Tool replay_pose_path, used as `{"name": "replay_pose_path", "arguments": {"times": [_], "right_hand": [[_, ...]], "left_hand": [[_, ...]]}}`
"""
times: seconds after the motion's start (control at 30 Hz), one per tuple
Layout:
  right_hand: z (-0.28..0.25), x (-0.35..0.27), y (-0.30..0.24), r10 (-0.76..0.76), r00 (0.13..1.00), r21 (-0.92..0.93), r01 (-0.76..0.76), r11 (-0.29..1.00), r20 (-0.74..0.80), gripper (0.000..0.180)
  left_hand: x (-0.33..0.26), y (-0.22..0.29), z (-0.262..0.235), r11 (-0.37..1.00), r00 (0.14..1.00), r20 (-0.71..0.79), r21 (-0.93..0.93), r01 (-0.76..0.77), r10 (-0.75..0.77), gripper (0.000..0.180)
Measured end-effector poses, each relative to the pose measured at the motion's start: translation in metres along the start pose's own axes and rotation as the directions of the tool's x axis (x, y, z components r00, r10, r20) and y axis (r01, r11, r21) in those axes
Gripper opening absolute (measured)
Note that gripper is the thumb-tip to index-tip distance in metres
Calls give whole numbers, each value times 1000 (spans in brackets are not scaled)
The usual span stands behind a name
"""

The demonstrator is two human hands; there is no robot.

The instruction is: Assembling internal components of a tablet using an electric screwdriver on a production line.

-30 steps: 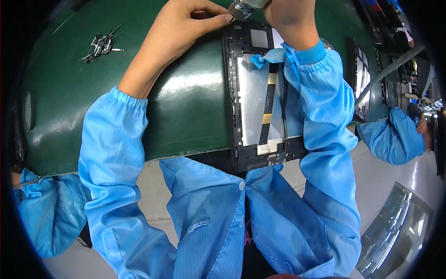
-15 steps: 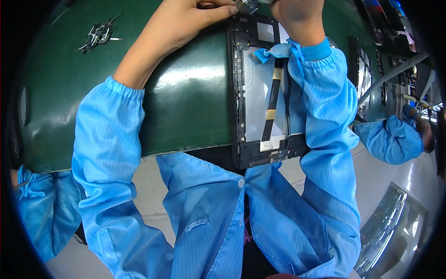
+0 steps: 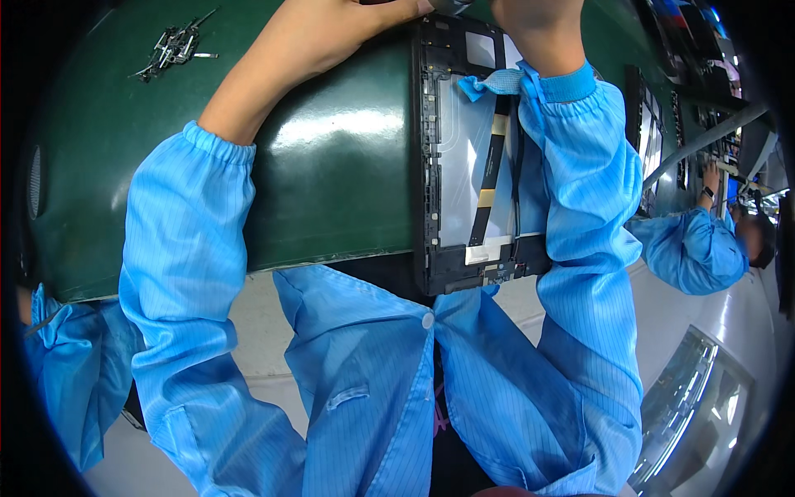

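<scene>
At the top edge my left hand (image 3: pixel 335 29) reaches in with its thumb pressed toward a shiny metallic piece (image 3: pixel 451 7); its other fingers are mostly cut off. Close on the other side of that piece is my right hand (image 3: pixel 542 29), its fingers out of the picture. Below both lies an opened flat device, a black frame with a silver inner plate (image 3: pixel 464 182). A black ribbon cable with gold bands (image 3: pixel 487 195) runs down the plate, beside a thin black cable. My right sleeve (image 3: pixel 580 166) covers the device's right side.
On the green table (image 3: pixel 331 199) a small pile of metal and black parts (image 3: pixel 176 51) lies at the far left. More opened devices (image 3: pixel 648 132) stand at the right, near a grey bar (image 3: pixel 704 141). Co-workers' blue sleeves (image 3: pixel 700 253) show at both sides.
Both my hands sit slightly higher, with more of their fingers beyond the top edge. At the right, a co-worker's hand with a wristwatch has come into view.
</scene>
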State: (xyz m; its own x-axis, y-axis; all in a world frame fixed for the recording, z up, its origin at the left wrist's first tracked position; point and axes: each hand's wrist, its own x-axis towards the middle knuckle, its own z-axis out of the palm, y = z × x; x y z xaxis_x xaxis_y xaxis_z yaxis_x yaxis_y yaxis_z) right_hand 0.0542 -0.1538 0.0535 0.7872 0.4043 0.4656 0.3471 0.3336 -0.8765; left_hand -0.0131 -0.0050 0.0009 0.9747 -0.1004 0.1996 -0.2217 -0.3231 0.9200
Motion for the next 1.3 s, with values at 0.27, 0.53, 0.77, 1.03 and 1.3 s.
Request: {"name": "replay_pose_path", "arguments": {"times": [0.27,0.53,0.77,1.03,1.3], "right_hand": [[0,0,-3,-15,1000,-112,17,994,20,24],[-3,-1,-2,12,998,13,-11,1000,-55,20],[-3,-6,-5,-6,991,20,9,1000,-131,25],[-24,1,16,-107,993,219,116,969,-54,105],[-10,-8,6,-24,995,468,66,881,-96,85]], "left_hand": [[0,6,1,999,999,12,31,33,-33,16],[2,1,0,1000,1000,24,-5,-1,1,17],[5,-23,-3,994,996,15,50,-93,93,18],[4,-15,3,987,991,-10,87,-133,135,22],[4,-11,3,997,1000,10,67,-29,29,21]]}}
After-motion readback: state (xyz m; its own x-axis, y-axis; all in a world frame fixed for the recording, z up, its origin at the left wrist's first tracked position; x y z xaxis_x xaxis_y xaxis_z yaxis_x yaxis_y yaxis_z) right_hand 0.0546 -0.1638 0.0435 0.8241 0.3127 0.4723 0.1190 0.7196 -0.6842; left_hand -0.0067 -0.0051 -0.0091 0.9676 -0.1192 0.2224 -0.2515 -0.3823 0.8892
